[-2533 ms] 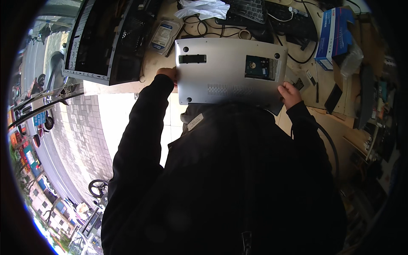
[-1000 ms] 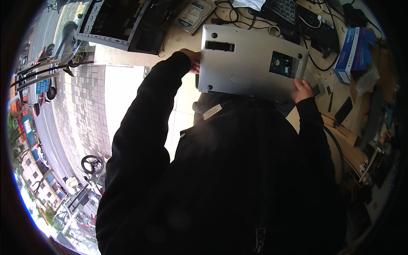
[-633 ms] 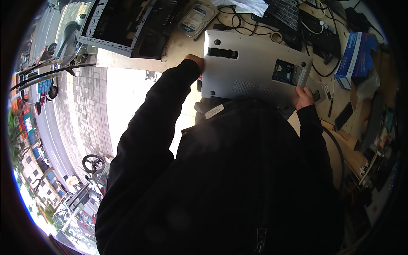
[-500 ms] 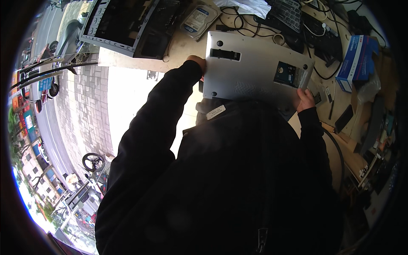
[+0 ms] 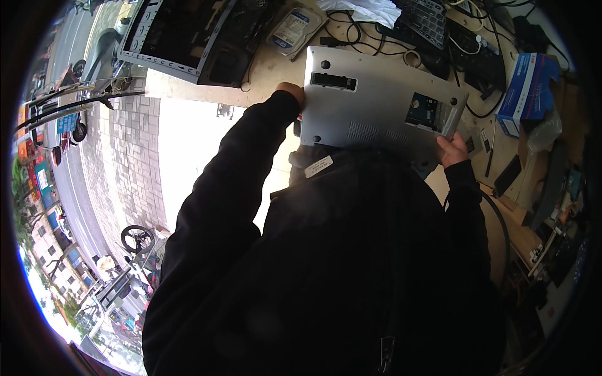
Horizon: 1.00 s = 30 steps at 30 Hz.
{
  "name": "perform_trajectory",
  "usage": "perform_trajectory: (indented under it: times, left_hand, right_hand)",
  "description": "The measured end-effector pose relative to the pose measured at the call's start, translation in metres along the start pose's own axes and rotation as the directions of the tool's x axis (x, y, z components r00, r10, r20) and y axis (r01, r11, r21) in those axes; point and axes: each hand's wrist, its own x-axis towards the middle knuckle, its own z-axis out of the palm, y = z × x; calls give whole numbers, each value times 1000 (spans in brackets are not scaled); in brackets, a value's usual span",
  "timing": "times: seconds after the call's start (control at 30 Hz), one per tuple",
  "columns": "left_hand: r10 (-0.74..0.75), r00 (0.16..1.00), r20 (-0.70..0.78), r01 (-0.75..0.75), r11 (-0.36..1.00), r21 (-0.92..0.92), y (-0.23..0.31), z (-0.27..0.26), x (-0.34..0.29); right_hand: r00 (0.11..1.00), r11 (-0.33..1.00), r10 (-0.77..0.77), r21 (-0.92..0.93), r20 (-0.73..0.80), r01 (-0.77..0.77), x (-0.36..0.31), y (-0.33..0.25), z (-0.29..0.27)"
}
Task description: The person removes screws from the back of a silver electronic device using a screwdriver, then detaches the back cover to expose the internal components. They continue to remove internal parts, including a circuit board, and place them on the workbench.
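Note:
A silver laptop (image 5: 376, 103) is held bottom side up over the near edge of the workbench. Two openings show in its underside: a long slot with a dark part at the far left, and a bay with a hard drive (image 5: 424, 111) at the right. My left hand (image 5: 291, 93) grips the left edge, its fingertips partly hidden by the casing. At the near right corner my right hand (image 5: 453, 149) has its thumb on the underside and its other fingers out of sight beneath. The laptop's near edge is close to my black jacket.
An open computer case (image 5: 216, 44) stands far left, beside a loose hard drive (image 5: 296, 30). Cables, a keyboard (image 5: 421, 22) and a roll of tape (image 5: 412, 59) lie behind the laptop. Rightward are a blue-and-white box (image 5: 525, 88) and a screwdriver (image 5: 490, 160). A paved street (image 5: 119, 138) lies left.
The laptop's right end has shifted slightly right and nearer, and my right hand has moved with it. My left hand keeps its hold, nearly still.

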Motion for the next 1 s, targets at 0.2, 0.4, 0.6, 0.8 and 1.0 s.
perform_trajectory:
  times: [0.2,0.4,0.6,0.8,1.0]
  left_hand:
    - [26,1000,-11,-24,992,125,-1,2,3]
    - [69,987,-145,-40,981,190,-5,9,9]
    - [81,993,-91,-72,992,104,-20,4,13]
    - [-157,985,65,76,66,-995,-12,9,-10]
    - [-281,936,-210,-218,3,-976,-17,42,-36]
  right_hand:
    - [999,998,20,-58,40,-18,4,-1,-12]
    - [998,999,41,5,57,-41,-7,-7,-9]
    - [992,999,-40,38,116,36,4,-18,-9]
    - [995,990,12,142,96,-26,6,-40,-11]
    - [988,966,-80,256,136,43,1,-67,-28]
